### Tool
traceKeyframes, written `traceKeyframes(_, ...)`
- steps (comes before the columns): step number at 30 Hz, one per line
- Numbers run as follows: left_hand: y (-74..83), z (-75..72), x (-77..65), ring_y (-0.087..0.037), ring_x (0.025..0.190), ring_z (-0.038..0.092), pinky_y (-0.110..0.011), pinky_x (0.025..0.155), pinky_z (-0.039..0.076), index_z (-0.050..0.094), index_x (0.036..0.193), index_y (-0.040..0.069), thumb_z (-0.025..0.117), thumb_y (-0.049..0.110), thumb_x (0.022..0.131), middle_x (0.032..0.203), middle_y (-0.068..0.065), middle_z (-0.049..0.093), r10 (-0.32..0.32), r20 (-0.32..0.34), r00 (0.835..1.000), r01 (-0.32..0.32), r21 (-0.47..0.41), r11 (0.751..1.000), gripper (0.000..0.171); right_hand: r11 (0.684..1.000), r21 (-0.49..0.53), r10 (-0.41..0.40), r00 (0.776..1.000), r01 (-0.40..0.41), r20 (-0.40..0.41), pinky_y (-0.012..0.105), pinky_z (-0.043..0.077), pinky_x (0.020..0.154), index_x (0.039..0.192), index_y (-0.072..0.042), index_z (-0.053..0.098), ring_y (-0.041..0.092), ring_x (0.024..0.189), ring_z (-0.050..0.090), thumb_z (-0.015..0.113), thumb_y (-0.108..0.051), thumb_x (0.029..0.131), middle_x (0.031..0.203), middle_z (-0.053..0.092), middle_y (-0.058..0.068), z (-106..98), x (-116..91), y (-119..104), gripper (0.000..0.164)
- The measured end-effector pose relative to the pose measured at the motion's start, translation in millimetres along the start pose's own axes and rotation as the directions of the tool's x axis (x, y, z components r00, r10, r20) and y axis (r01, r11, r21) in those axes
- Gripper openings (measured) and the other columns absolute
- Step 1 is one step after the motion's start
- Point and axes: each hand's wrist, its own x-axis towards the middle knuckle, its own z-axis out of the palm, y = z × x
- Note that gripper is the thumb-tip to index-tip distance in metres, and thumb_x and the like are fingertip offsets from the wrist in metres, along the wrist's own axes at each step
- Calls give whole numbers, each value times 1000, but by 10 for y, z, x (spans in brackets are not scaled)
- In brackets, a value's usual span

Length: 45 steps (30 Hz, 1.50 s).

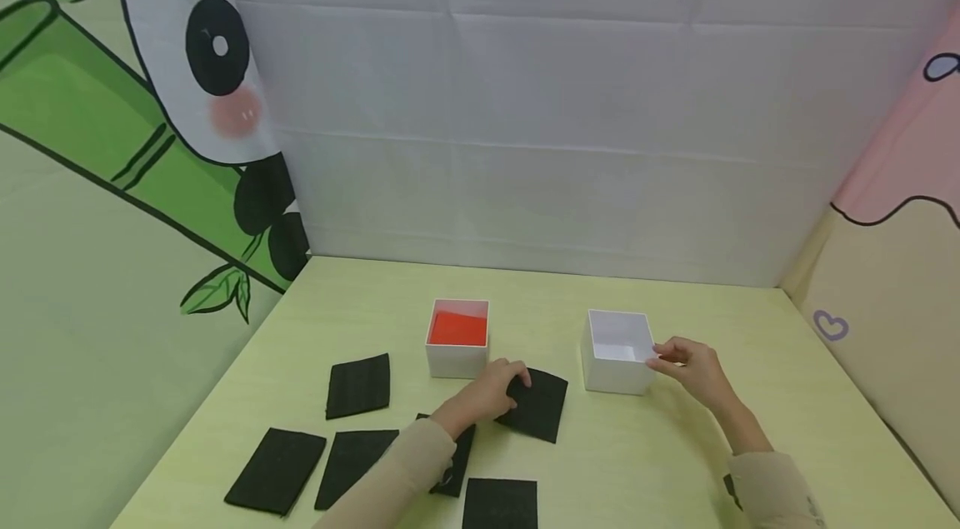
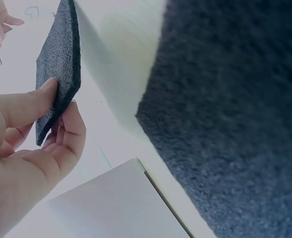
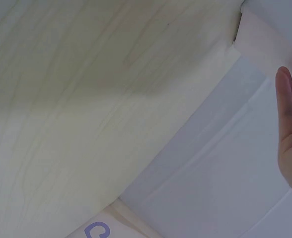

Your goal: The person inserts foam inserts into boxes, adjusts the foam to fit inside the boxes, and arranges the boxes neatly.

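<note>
Between thumb and fingers, my left hand (image 1: pixel 487 391) pinches a thin black felt-like square (image 1: pixel 540 408) at its left edge. The left wrist view shows this square (image 2: pixel 61 62) on edge, with the thumb on one face and the fingers on the other. My right hand (image 1: pixel 693 371) is at the right side of a white open-topped box (image 1: pixel 615 375), fingertips right at its rim and wall. In the right wrist view its fingers (image 3: pixel 286 109) look fairly straight beside the box wall (image 3: pixel 265 42). No contents show inside this box.
Another white box (image 1: pixel 456 362) stands to the left, with a flat red piece (image 1: pixel 459 329) inside. Several black squares lie on the pale yellow table, including one at the back left (image 1: pixel 358 386), one at far left (image 1: pixel 276 471) and one in front (image 1: pixel 500 504).
</note>
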Motion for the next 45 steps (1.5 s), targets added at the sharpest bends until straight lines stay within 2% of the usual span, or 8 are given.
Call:
traceKeyframes(3, 5, -17, 20, -19, 97, 49, -35, 87, 40, 56, 94, 11, 67, -7, 74, 103, -6, 55, -11, -18, 1000, 9, -69, 998, 29, 999, 49, -8, 1000, 8, -2, 20, 48, 61, 86, 7, 62, 6, 70, 61, 70, -1, 73, 87, 63, 22, 10, -7, 8, 17)
traceKeyframes(6, 11, -23, 30, -23, 98, 49, -38, 86, 41, 56, 98, 10, 66, -7, 75, 107, -8, 55, -34, -38, 999, 28, -155, 988, 31, 996, 89, 9, 1000, -9, 3, 20, 48, 62, 96, 12, 61, 5, 73, 61, 69, -1, 75, 89, 62, 24, 12, -18, 9, 26)
traceKeyframes(12, 48, -37, 53, -20, 80, 49, -29, 67, 45, 57, 102, 7, 66, -8, 74, 95, -5, 54, -44, -100, 994, 15, -274, 961, 33, 986, 149, 67, 997, -72, 33, 24, 50, 63, 103, 17, 58, 2, 74, 60, 66, -1, 78, 101, 57, 30, 1, -38, 24, 32)
traceKeyframes(20, 46, -60, 93, -16, 73, 48, -26, 62, 42, 58, 105, 3, 68, -7, 73, 87, -3, 50, -24, -224, 974, -54, -334, 941, 35, 978, 202, 48, 997, -60, 63, 30, 51, 62, 105, 17, 56, 4, 74, 61, 62, 2, 80, 104, 54, 33, 1, -49, 46, 30)
traceKeyframes(28, 138, -100, 155, -17, 73, 46, -24, 61, 41, 57, 107, 3, 67, -6, 75, 85, -4, 48, -112, -258, 960, -16, -447, 894, 35, 964, 258, 49, 996, -67, 75, 30, 51, 62, 106, 20, 54, 1, 75, 60, 61, 5, 80, 103, 52, 35, -7, -56, 67, 31)
traceKeyframes(33, 216, -155, 193, -17, 71, 45, -25, 60, 41, 58, 107, 1, 67, -7, 74, 84, -6, 52, -137, -278, 951, -29, -521, 853, 35, 960, 272, 56, 996, -73, 73, 28, 50, 61, 105, 21, 53, 1, 75, 60, 61, 6, 79, 103, 52, 36, -3, -54, 63, 31)
traceKeyframes(39, 273, -195, 252, -16, 76, 51, -26, 67, 46, 61, 112, 3, 69, -2, 74, 97, -8, 60, -150, -288, 946, -39, -560, 828, 39, 951, 296, 73, 995, -88, 61, 26, 50, 62, 104, 22, 52, 1, 75, 60, 61, 7, 79, 102, 53, 34, 7, -46, 74, 31)
traceKeyframes(45, 337, -200, 344, -16, 78, 54, -26, 67, 47, 62, 113, 4, 71, 1, 73, 97, -9, 61, -162, -289, 944, -39, -584, 811, 41, 948, 303, 81, 994, -99, 72, 26, 50, 65, 105, 21, 53, 4, 78, 61, 62, 3, 80, 105, 51, 35, 9, -55, 90, 32)
